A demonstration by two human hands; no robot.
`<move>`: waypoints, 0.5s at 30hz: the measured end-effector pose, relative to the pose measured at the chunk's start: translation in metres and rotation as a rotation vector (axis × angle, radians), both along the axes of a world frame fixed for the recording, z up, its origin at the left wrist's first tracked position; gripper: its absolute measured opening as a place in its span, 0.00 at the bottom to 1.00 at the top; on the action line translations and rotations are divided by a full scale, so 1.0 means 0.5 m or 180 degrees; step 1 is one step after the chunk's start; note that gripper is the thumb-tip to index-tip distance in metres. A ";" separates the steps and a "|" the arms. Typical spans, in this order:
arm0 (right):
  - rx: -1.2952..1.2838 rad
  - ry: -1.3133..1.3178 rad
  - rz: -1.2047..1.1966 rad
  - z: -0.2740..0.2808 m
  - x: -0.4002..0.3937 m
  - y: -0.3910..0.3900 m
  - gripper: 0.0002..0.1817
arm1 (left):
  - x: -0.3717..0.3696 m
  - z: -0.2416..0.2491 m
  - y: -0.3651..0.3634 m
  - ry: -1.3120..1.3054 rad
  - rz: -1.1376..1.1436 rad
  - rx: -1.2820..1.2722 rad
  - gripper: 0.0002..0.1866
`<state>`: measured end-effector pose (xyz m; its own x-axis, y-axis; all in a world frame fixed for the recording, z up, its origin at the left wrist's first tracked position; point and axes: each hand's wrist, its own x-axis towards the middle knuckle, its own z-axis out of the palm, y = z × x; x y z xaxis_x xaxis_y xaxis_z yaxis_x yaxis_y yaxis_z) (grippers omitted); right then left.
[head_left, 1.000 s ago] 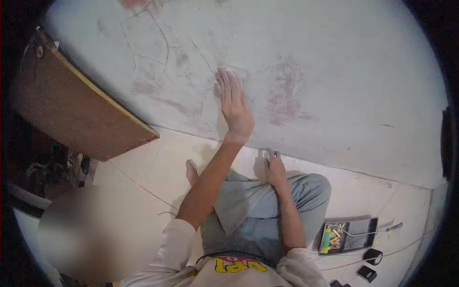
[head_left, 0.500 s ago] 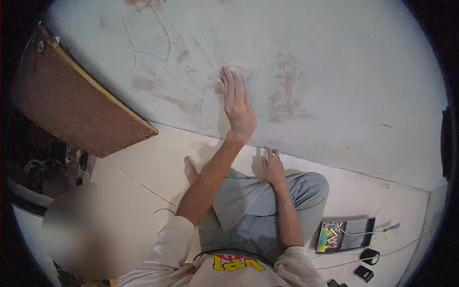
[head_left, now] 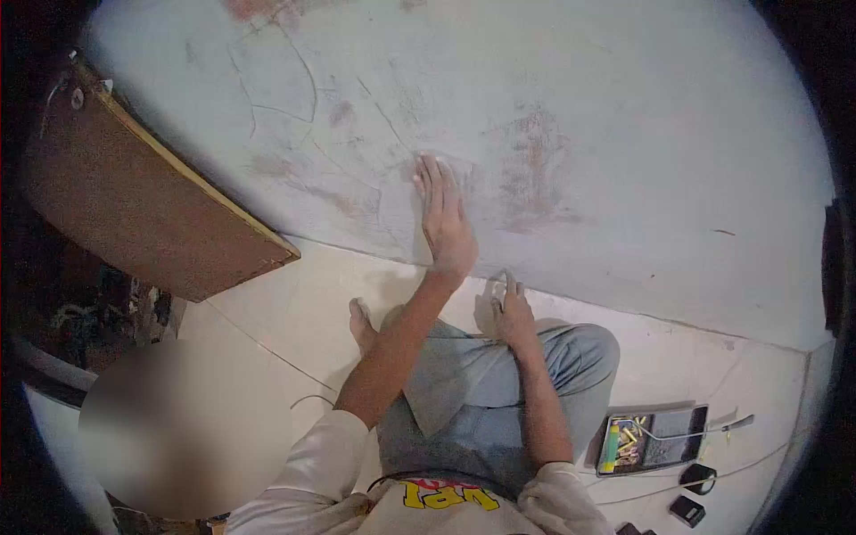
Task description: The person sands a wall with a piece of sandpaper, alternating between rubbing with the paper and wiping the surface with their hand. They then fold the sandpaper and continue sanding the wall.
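Shows, far left, a brown panel [head_left: 160,192] beside a pale wall [head_left: 669,134]; presses the left hand [head_left: 443,209], fingers stretched nearly straight, flat over a thin sheet [head_left: 465,169] on that wall, apparently mid-rub near scuffed patches; probably calls for even pressure on the next stroke; bears yellow letters [head_left: 437,496] on the shirt (hard to make out, perhaps "VPI"); holds the right hand [head_left: 514,312] half-curled above the floor, too hidden to tell whether gripping anything; includes, farther right, a black tray [head_left: 670,455] without readable labels.

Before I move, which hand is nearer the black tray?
Right. The right hand, low near the wall, is up-left of the black tray in view; the left hand, higher against the wall, is farther.
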<state>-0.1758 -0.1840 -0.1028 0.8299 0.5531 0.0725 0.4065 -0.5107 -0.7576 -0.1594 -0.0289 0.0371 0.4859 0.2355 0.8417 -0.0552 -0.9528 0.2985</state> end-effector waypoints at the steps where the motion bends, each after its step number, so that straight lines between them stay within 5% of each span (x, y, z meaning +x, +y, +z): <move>1: -0.0073 0.0231 -0.0049 0.024 -0.003 0.000 0.33 | 0.003 0.011 0.008 -0.0068 -0.0049 0.0029 0.30; 8: 0.0111 0.0005 0.0008 -0.007 -0.003 0.001 0.30 | -0.046 -0.144 -0.008 0.0414 -0.0385 -0.0217 0.28; 15: -0.0004 -0.0011 0.0239 -0.004 0.004 0.002 0.27 | 0.021 0.042 -0.009 -0.0501 -0.0256 -0.0327 0.27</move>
